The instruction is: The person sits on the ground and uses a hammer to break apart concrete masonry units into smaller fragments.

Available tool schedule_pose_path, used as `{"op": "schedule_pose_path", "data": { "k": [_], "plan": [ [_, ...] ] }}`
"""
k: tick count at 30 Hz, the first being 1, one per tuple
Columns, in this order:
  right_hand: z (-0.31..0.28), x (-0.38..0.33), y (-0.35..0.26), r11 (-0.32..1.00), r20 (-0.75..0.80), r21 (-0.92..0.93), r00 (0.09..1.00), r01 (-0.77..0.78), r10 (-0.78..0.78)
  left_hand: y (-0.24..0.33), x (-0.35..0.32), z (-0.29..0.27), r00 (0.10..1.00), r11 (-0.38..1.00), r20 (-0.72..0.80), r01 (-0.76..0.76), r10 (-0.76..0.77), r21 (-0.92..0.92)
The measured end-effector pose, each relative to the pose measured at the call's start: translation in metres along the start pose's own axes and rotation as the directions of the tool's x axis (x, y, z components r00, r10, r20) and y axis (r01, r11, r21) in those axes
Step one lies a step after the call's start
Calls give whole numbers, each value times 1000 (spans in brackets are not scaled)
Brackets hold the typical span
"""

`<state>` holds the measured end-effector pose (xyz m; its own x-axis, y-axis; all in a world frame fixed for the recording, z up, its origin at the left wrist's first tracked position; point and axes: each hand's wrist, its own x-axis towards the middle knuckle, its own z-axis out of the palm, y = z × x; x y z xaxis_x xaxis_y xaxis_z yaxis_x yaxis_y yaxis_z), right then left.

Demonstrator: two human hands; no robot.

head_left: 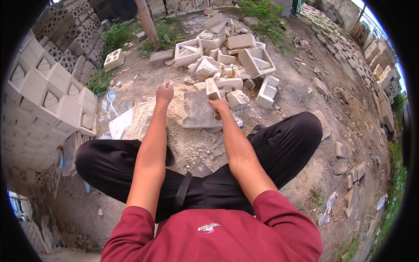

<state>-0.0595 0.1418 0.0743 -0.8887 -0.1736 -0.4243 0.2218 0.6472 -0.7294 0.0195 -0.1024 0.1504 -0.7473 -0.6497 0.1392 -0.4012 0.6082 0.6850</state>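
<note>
In my right hand point(219, 106) is a short-handled hammer point(212, 89). Its pale, dusty, block-like head lies over the far right part of a flat grey slab point(198, 111), and its brown handle end shows below my fist. My left hand point(164, 94) hovers left of the slab with its fingers curled; what they hold, if anything, is hidden. Pale crushed grit point(176, 144) covers the ground around the slab. Just right of the hammer sits a broken block chunk point(238, 100).
Beyond the slab is a heap of broken cream blocks point(205, 67). Stacked decorative blocks point(50, 98) form a wall at left. A wooden post point(147, 24) rises at the back. At right, a split block point(267, 92) lies on the dirt. My bent knees flank the slab.
</note>
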Motion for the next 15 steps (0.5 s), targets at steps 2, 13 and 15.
{"op": "schedule_pose_path", "data": {
  "k": [2, 13, 15],
  "plan": [
    [-8, 15, 18, 998, -112, 41, 993, -40, 44, 31, 6, 9, 971, 992, 232, -75, 50, 101],
    [-31, 5, 40, 969, -243, 227, 958, -96, 152, 98, -24, 30, 793, 905, 600, -326, 105, 272],
    [-29, -8, 18, 987, -263, 146, 959, -68, 105, 87, -6, 8, 798, 891, 595, -335, 96, 306]
  ]
}}
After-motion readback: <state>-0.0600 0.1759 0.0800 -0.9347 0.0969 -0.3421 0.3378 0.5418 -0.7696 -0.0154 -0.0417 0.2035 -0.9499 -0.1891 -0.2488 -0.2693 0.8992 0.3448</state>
